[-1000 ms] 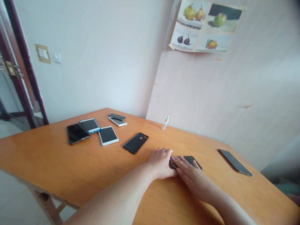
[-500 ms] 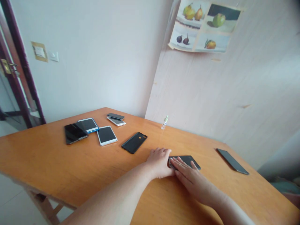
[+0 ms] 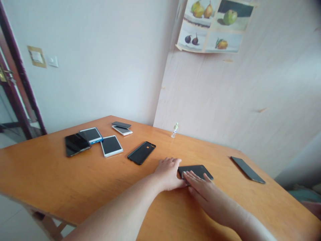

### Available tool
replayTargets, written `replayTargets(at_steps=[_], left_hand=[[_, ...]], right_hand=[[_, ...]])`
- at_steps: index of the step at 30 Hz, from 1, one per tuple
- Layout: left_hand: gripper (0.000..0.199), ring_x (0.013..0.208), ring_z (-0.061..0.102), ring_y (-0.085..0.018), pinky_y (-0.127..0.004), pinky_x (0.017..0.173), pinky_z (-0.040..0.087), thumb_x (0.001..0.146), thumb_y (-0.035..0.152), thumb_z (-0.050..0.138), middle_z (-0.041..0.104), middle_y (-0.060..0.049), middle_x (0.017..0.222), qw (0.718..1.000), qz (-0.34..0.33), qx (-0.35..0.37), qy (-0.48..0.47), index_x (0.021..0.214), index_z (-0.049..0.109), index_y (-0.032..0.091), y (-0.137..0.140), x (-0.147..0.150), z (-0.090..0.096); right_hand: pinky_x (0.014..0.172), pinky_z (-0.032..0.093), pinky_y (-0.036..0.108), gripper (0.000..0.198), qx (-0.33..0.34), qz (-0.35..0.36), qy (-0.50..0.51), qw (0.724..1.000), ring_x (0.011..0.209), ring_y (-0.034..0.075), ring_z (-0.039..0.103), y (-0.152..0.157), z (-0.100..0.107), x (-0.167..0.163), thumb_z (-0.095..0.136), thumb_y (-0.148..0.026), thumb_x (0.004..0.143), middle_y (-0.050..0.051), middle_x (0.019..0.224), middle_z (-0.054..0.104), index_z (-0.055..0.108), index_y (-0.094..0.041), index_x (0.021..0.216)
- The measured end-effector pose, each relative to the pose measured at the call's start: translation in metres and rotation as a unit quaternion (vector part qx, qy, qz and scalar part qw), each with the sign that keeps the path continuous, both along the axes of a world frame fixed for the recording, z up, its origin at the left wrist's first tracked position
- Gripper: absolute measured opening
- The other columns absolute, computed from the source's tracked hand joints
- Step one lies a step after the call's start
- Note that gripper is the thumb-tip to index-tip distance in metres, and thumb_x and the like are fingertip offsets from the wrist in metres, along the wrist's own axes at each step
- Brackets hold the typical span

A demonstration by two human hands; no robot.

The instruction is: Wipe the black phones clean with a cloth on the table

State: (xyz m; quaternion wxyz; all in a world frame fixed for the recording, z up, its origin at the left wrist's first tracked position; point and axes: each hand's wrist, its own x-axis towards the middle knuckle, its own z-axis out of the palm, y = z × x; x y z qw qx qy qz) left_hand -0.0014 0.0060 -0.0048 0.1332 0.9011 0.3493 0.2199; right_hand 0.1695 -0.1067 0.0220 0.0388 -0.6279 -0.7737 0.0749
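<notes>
A dark phone (image 3: pixel 197 170) lies flat on the wooden table in front of me. My left hand (image 3: pixel 168 172) holds its left end, with the thumb at the near corner and the fingers at the far corner. Flat over the phone's near side lies my right hand (image 3: pixel 200 187), its fingers stretched out and pointing left. A small pale thing shows under the right fingertips; its kind is hard to make out. Left of my hands rests an empty black phone case (image 3: pixel 141 153) with a round hole near one end.
On the left lie a black tablet (image 3: pixel 77 144), a blue-edged device (image 3: pixel 91 134) and a white one (image 3: pixel 111 146). Behind them a dark phone (image 3: pixel 121 124) overlaps a white phone (image 3: pixel 122 130). A small clear bottle (image 3: pixel 175 130) stands near the wall; a dark slab (image 3: pixel 247 170) lies right.
The right fingers have shifted slightly on the phone, baring more of its left corner. The whole view has moved a little; the other things on the table stay in place.
</notes>
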Motion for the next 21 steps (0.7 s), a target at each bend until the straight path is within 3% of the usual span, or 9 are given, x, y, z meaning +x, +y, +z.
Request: replayTargets(at_steps=[2,6,8,16,18,21], left_hand=[[0.073,0.108,0.057,-0.032,-0.043,0.090,0.045,0.064,0.062,0.068,0.064,-0.010,0.115,1.000,0.000,0.003,0.000,0.122,0.052,0.021,0.000,0.000,-0.001],[0.074,0.110,0.056,-0.032,-0.042,0.090,0.046,0.062,0.055,0.071,0.063,-0.010,0.119,1.000,-0.004,0.003,0.009,0.124,0.051,0.022,0.001,-0.001,0.000],[0.072,0.111,0.056,-0.032,-0.042,0.093,0.045,0.064,0.052,0.070,0.062,-0.010,0.122,1.000,-0.007,-0.002,0.012,0.126,0.050,0.021,0.001,-0.002,0.002],[0.064,0.113,0.055,-0.031,-0.041,0.093,0.045,0.069,0.050,0.066,0.062,-0.010,0.121,1.000,-0.013,-0.006,0.009,0.124,0.052,0.020,0.001,-0.002,0.004],[0.064,0.113,0.055,-0.031,-0.041,0.093,0.045,0.068,0.049,0.067,0.063,-0.009,0.120,1.000,-0.012,-0.005,0.010,0.124,0.052,0.021,0.001,-0.002,0.004],[0.065,0.112,0.055,-0.031,-0.041,0.094,0.045,0.065,0.049,0.070,0.062,-0.008,0.119,1.000,-0.015,-0.008,0.021,0.121,0.054,0.022,0.001,-0.003,0.005]], right_hand=[[0.115,0.020,0.055,0.050,0.003,-0.010,-0.004,1.000,0.140,0.026,0.035,-0.001,0.003,0.004,0.028,-0.034,0.098,0.009,0.150,0.041,0.042,-0.023,0.145],[0.111,0.023,0.061,0.046,0.025,-0.111,-0.065,0.991,0.128,0.030,0.051,0.004,0.002,0.034,0.031,-0.028,0.096,0.015,0.138,0.054,0.052,-0.019,0.136],[0.109,0.027,0.061,0.044,0.029,-0.129,-0.085,0.988,0.122,0.030,0.056,0.005,0.003,0.039,0.032,-0.026,0.095,0.017,0.133,0.058,0.056,-0.016,0.131],[0.110,0.037,0.037,0.049,0.019,0.030,-0.017,0.999,0.133,0.023,0.046,-0.011,0.017,-0.010,0.030,-0.027,0.097,0.012,0.145,0.048,0.047,-0.014,0.141],[0.106,0.041,0.038,0.048,0.016,0.001,-0.015,1.000,0.129,0.024,0.050,-0.009,0.017,-0.003,0.030,-0.027,0.097,0.012,0.141,0.052,0.050,-0.015,0.139],[0.099,0.046,0.042,0.044,0.018,-0.100,-0.027,0.994,0.119,0.028,0.059,-0.002,0.012,0.023,0.033,-0.026,0.095,0.014,0.133,0.060,0.057,-0.016,0.131]])
